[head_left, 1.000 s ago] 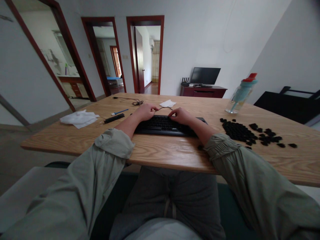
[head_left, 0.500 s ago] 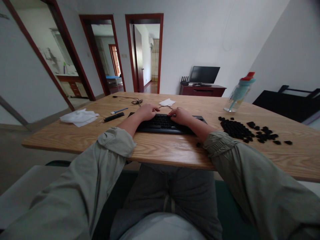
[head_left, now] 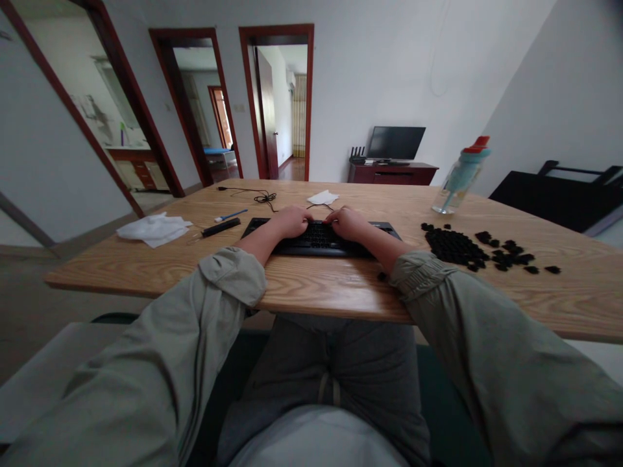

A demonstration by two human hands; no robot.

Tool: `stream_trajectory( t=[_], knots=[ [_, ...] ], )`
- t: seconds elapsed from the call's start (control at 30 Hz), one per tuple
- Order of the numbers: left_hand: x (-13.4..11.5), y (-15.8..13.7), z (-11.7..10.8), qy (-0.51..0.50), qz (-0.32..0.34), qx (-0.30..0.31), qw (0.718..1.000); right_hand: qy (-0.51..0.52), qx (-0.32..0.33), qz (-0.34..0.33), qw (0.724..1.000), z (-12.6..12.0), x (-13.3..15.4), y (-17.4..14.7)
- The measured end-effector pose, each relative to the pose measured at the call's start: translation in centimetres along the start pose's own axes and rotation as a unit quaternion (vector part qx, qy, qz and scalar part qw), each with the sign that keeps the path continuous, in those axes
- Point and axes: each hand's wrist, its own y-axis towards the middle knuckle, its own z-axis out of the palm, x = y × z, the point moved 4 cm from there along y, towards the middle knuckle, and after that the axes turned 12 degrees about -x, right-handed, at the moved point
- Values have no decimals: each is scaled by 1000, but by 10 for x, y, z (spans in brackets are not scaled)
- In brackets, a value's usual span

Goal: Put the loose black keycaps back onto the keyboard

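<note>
Together, left hand [head_left: 293,222] and right hand [head_left: 347,224] curving over one oblong black keyboard [head_left: 318,241], each grip indiscernible, counter [head_left: 321,285] wood-grained

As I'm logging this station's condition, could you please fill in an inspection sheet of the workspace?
Surface: wooden table, grain showing.
Job's things: black keyboard; small black pieces clustered and scattered at right.
Clutter: crumpled white sheet, blue-handled brush, black-handled tool at left; bottle standing at right.
Hands: left hand and right hand at the keyboard; grip unclear.
Cables: black cable, partly coiled, beyond the left hand.
Surroundings: monitor on dark red cabinet; red-framed doorways.
</note>
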Motion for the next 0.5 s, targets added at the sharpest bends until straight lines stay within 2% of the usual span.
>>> stream_trajectory(
  t=[0.17,0.5],
  knots=[
    [-13,2,5,11,23,14,1000,24,4,17,1000,5,-6,2],
    [-11,2,5,13,30,12,999,42,6,56,998,1,-7,2]
  ],
)
